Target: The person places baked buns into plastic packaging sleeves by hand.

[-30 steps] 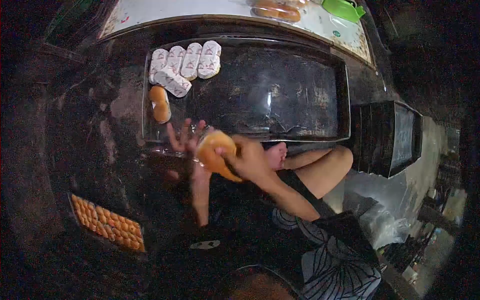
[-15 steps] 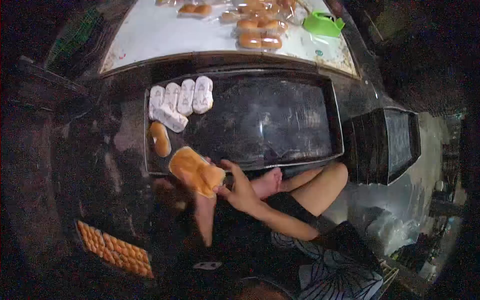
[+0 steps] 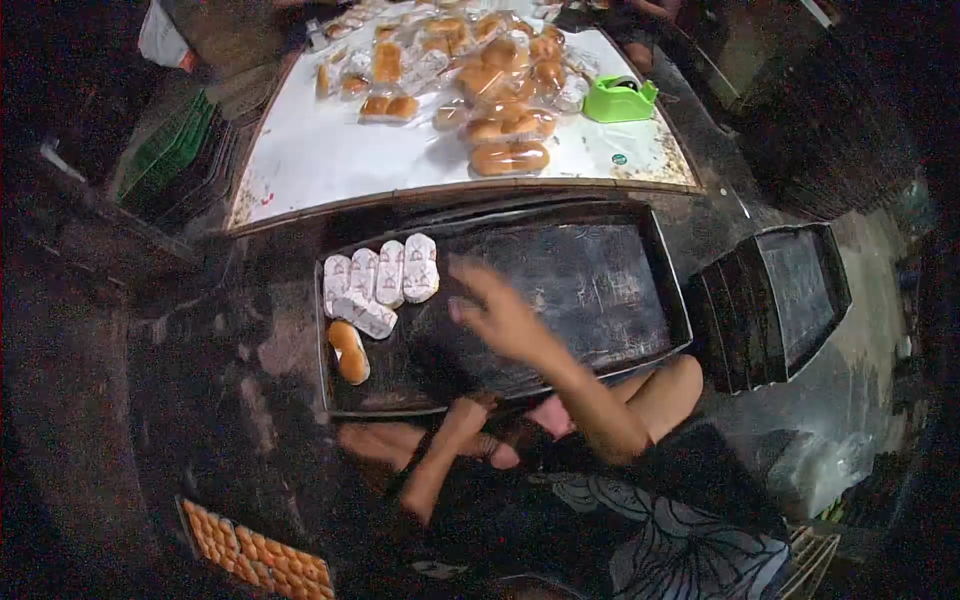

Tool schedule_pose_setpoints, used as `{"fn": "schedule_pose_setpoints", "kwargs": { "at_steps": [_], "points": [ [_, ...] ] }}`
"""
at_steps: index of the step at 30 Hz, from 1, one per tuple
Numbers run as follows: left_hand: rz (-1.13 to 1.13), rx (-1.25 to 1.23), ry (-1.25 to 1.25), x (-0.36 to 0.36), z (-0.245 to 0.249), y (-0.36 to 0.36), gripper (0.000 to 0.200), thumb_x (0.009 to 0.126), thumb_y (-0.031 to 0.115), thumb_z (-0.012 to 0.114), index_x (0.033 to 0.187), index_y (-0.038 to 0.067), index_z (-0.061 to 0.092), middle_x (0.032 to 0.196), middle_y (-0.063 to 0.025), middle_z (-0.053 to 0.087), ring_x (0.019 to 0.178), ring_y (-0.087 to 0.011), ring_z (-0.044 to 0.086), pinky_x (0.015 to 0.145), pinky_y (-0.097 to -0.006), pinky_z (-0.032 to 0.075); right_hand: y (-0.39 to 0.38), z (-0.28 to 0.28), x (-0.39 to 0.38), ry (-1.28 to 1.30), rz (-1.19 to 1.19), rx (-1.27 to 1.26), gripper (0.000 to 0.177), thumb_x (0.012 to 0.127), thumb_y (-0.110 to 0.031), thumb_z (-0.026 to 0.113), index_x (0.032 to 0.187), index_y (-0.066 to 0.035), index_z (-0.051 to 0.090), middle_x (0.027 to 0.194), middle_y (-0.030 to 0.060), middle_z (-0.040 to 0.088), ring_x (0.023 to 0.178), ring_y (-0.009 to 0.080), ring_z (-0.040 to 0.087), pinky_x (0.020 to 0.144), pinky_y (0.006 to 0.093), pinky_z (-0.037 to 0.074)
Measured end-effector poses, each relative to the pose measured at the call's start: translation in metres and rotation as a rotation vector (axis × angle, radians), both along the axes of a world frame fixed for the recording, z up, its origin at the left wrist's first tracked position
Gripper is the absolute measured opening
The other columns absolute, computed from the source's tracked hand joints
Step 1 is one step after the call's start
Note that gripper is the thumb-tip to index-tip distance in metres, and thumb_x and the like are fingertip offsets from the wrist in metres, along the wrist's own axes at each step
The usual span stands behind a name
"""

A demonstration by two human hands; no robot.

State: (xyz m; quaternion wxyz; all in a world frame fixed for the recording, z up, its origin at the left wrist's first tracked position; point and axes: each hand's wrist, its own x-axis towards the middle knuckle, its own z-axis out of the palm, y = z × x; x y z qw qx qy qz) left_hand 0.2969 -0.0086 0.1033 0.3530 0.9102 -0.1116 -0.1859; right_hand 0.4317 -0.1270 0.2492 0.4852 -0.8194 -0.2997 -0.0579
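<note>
The reach looks under way: the right hand (image 3: pixel 499 314), fingers spread and empty, hovers over the dark metal tray (image 3: pixel 600 290) beside white paper-wrapped buns (image 3: pixel 392 274) at its upper left, a grasp needs closing fingers, and the left hand (image 3: pixel 478 412) hides its grip.

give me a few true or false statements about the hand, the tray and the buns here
1. The right hand is spread open above the large dark metal tray. True.
2. The right hand grips a bun. False: it holds nothing; a golden unwrapped bun lies at the tray's left side.
3. The white wrapped packets lie in the tray's far left corner. True.
4. The green plastic tape dispenser sits in the tray. False: it stands on the white table beyond it.
</note>
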Motion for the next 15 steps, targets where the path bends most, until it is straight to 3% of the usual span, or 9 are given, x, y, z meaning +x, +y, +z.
{"fn": "schedule_pose_setpoints", "kwargs": {
  "at_steps": [2, 3, 5, 6, 8, 10, 12, 14, 15],
  "points": [
    [0.198, -0.329, 0.143, -0.001, 0.004, 0.016, 0.022, 0.069, 0.014, 0.06, 0.09, 0.007, 0.062, 0.086, -0.0164, 0.06, 0.086, -0.0312, 0.056, 0.073, -0.037, 0.044, -0.028, -0.061, -0.067, 0.646, 0.243, -0.11, 0.036, 0.079, -0.022, 0.058, 0.107, -0.002, 0.049, 0.104, 0.0139, 0.055, 0.099, 0.0245, 0.051, 0.088, 0.035, 0.037],
    [-0.01, -0.138, -0.01, 0.008, -0.05, 0.026, 0.022, 0.069, 0.019, 0.062, 0.089, 0.01, 0.062, 0.077, -0.0131, 0.061, 0.08, -0.0292, 0.059, 0.067, -0.038, 0.046, -0.04, -0.105, -0.11, 0.767, 0.343, -0.012, 0.027, 0.079, -0.019, 0.057, 0.099, -0.003, 0.052, 0.087, 0.014, 0.057, 0.084, 0.0265, 0.055, 0.076, 0.0368, 0.041],
    [0.025, -0.084, 0.077, 0.013, 0.005, 0.017, 0.021, 0.07, 0.02, 0.061, 0.088, 0.01, 0.062, 0.076, -0.0131, 0.061, 0.079, -0.0285, 0.059, 0.066, -0.0376, 0.046, -0.049, -0.105, -0.149, 0.763, 0.165, -0.494, 0.022, 0.079, -0.016, 0.057, 0.095, -0.003, 0.052, 0.073, 0.0144, 0.056, 0.068, 0.0293, 0.055, 0.061, 0.0385, 0.042],
    [0.051, -0.019, 0.156, 0.015, 0.03, 0.012, 0.02, 0.072, 0.021, 0.06, 0.087, 0.009, 0.062, 0.076, -0.0131, 0.06, 0.077, -0.0279, 0.059, 0.064, -0.0372, 0.046, -0.047, -0.108, -0.149, 0.775, 0.172, -0.505, 0.022, 0.079, -0.016, 0.057, 0.095, -0.003, 0.052, 0.073, 0.0144, 0.056, 0.068, 0.0293, 0.055, 0.061, 0.0385, 0.042],
    [0.11, -0.048, 0.138, 0.01, 0.035, -0.011, 0.015, 0.075, 0.017, 0.057, 0.087, 0.008, 0.062, 0.076, -0.0127, 0.059, 0.071, -0.0285, 0.058, 0.06, -0.0371, 0.045, -0.042, -0.115, -0.147, 0.727, -0.357, -0.106, 0.018, 0.081, -0.015, 0.054, 0.094, -0.003, 0.051, 0.065, 0.015, 0.052, 0.057, 0.0307, 0.053, 0.051, 0.0383, 0.04],
    [0.384, -0.421, -0.124, 0.013, 0.042, -0.019, 0.013, 0.076, 0.012, 0.056, 0.087, 0.007, 0.062, 0.077, -0.0121, 0.058, 0.068, -0.0282, 0.057, 0.057, -0.0357, 0.044, -0.042, -0.112, -0.132, 0.375, -0.276, -0.376, 0.016, 0.085, -0.014, 0.049, 0.097, -0.004, 0.051, 0.063, 0.0112, 0.054, 0.056, 0.0258, 0.055, 0.049, 0.0336, 0.043],
    [0.452, -0.37, -0.346, 0.008, 0.057, -0.016, 0.014, 0.075, 0.009, 0.058, 0.089, 0.006, 0.062, 0.077, -0.0119, 0.056, 0.068, -0.0257, 0.056, 0.057, -0.0338, 0.043, -0.034, -0.086, -0.098, 1.444, -0.1, 0.046, 0.018, 0.087, -0.013, 0.044, 0.102, -0.006, 0.051, 0.073, 0.0082, 0.059, 0.06, 0.0215, 0.057, 0.052, 0.0314, 0.046],
    [0.576, -0.401, -0.28, 0.0, 0.08, -0.017, 0.01, 0.077, 0.011, 0.057, 0.082, 0.004, 0.064, 0.072, -0.0068, 0.051, 0.069, -0.0188, 0.056, 0.061, -0.0291, 0.044, -0.042, -0.157, -0.071, 1.605, 0.08, 0.96, 0.024, 0.088, -0.018, 0.044, 0.108, -0.007, 0.05, 0.092, 0.0073, 0.059, 0.078, 0.0183, 0.058, 0.066, 0.0316, 0.049],
    [0.586, -0.414, -0.181, -0.003, 0.081, -0.017, 0.021, 0.077, 0.016, 0.058, 0.097, 0.009, 0.06, 0.081, -0.0083, 0.054, 0.078, -0.0235, 0.055, 0.069, -0.032, 0.044, -0.017, -0.118, -0.063, 1.627, 0.085, 0.941, 0.024, 0.088, -0.018, 0.044, 0.108, -0.007, 0.05, 0.092, 0.0073, 0.059, 0.078, 0.0183, 0.058, 0.066, 0.0316, 0.049]
  ]
}}
